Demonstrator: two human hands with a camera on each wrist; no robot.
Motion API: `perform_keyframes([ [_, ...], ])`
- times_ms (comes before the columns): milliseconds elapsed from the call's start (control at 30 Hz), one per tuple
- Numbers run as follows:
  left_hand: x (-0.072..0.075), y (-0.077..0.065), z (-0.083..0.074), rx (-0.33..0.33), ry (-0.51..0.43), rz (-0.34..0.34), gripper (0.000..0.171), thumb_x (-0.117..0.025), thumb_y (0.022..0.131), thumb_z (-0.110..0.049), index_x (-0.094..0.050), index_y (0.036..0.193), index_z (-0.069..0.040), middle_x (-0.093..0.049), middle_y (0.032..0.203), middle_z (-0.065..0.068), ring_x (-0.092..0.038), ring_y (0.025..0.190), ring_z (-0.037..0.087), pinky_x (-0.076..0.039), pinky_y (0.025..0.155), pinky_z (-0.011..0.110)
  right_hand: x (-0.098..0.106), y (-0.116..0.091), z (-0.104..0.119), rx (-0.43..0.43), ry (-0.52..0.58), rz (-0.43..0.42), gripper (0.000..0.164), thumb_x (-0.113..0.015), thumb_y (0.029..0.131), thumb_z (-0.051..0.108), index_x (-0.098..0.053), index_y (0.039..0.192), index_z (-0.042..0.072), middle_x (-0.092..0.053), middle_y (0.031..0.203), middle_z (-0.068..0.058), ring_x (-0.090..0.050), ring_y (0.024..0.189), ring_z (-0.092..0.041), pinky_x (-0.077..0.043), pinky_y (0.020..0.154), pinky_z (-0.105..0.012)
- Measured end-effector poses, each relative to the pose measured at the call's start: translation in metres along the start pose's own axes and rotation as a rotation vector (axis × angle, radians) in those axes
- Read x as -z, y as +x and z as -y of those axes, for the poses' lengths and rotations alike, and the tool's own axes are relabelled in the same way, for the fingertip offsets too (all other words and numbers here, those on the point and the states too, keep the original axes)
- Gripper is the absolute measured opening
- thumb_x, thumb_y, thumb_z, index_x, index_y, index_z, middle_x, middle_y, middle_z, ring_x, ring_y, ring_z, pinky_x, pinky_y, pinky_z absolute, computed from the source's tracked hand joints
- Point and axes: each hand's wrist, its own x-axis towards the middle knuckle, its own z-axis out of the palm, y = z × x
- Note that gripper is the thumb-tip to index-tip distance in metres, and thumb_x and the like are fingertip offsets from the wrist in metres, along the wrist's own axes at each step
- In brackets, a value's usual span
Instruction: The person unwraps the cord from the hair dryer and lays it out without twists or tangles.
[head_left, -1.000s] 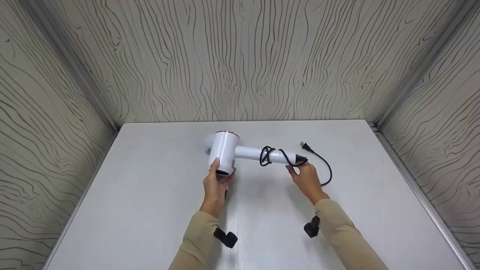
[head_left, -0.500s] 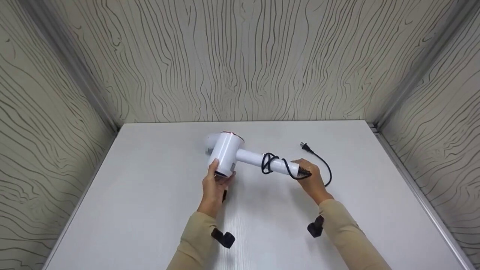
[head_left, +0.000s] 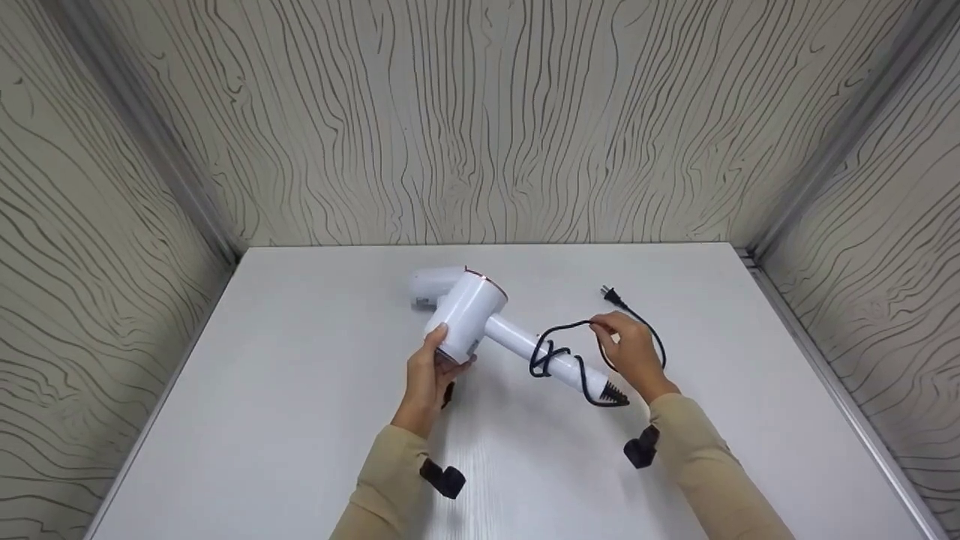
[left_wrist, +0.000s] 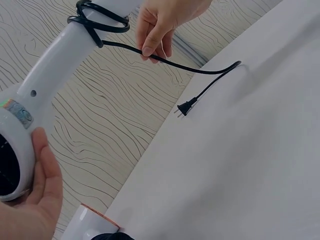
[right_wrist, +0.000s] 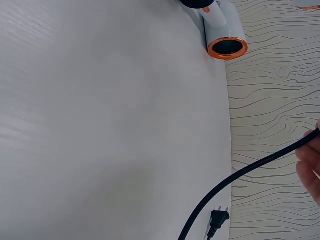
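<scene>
My left hand [head_left: 424, 382] grips the barrel of a white hair dryer [head_left: 469, 311], thumb on top and fingers beneath. The dryer is held above the table, its handle [left_wrist: 62, 62] slanting down to the right in the head view. A black cord [head_left: 562, 325] is wound loosely round that handle. My right hand [head_left: 634, 349] pinches a stretch of the cord between thumb and fingers, pulled out from the windings. From there the cord runs down to a two-pin plug [head_left: 611, 295] lying on the table. In the right wrist view only some fingertips [right_wrist: 311, 157] show.
A second white dryer-like body [head_left: 429, 283] lies on the table [head_left: 315, 420] behind the held one; its orange-rimmed dark opening [right_wrist: 227, 47] shows in the right wrist view. A wood-patterned panel [head_left: 480, 120] rises behind the table, with side panels left and right.
The dryer's handle end has swung down toward the person, and its barrel has turned, showing more of the second body. My right hand has left the handle's end and now pinches the cord, lifting a loop.
</scene>
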Motion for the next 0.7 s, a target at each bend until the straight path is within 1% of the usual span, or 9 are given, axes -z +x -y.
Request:
perform_keyframes([
  [167, 0.001, -0.001, 0.001, 0.003, 0.043, 0.011, 0.064, -0.046, 0.094, -0.047, -0.043, 0.135, 0.002, -0.066, 0.112, 0.009, -0.069, 0.093, 0.014, -0.056, 0.096, 0.038, 0.002, 0.0, -0.001, -0.005, -0.01, 0.008, 0.008, -0.07, 0.08, -0.005, -0.071, 0.087, -0.002, -0.07, 0.077, -0.011, -0.065, 0.068, -0.022, -0.056, 0.061, -0.034],
  [267, 0.002, -0.001, 0.001, 0.014, 0.067, 0.005, 0.065, -0.048, 0.093, -0.048, -0.045, 0.134, 0.002, -0.066, 0.114, 0.011, -0.069, 0.093, 0.015, -0.057, 0.094, 0.037, 0.003, 0.0, -0.003, 0.007, -0.014, -0.007, 0.008, -0.071, 0.08, -0.006, -0.071, 0.087, -0.002, -0.07, 0.077, -0.011, -0.065, 0.068, -0.022, -0.056, 0.061, -0.034],
  [400, 0.003, 0.0, 0.001, 0.034, 0.09, -0.011, 0.064, -0.049, 0.093, -0.048, -0.047, 0.133, 0.001, -0.068, 0.112, 0.011, -0.071, 0.089, 0.015, -0.058, 0.088, 0.032, 0.005, 0.0, -0.003, 0.017, -0.032, -0.022, 0.008, -0.07, 0.08, -0.007, -0.07, 0.087, -0.002, -0.07, 0.077, -0.012, -0.064, 0.068, -0.022, -0.055, 0.061, -0.034],
  [533, 0.005, 0.001, 0.003, 0.045, 0.105, -0.022, 0.064, -0.05, 0.093, -0.047, -0.048, 0.133, 0.002, -0.068, 0.112, 0.011, -0.071, 0.088, 0.015, -0.058, 0.086, 0.029, 0.008, -0.001, -0.001, -0.015, -0.051, -0.013, 0.008, -0.069, 0.082, -0.005, -0.07, 0.089, -0.002, -0.07, 0.081, -0.013, -0.066, 0.072, -0.022, -0.057, 0.063, -0.036],
  [700, 0.005, 0.0, 0.004, 0.045, 0.133, -0.035, 0.065, -0.052, 0.093, -0.046, -0.048, 0.134, 0.004, -0.066, 0.119, 0.017, -0.07, 0.091, 0.014, -0.058, 0.09, 0.031, 0.012, -0.002, 0.001, -0.038, -0.056, -0.004, 0.008, -0.068, 0.083, -0.005, -0.069, 0.091, -0.002, -0.071, 0.084, -0.013, -0.068, 0.075, -0.024, -0.058, 0.066, -0.038],
])
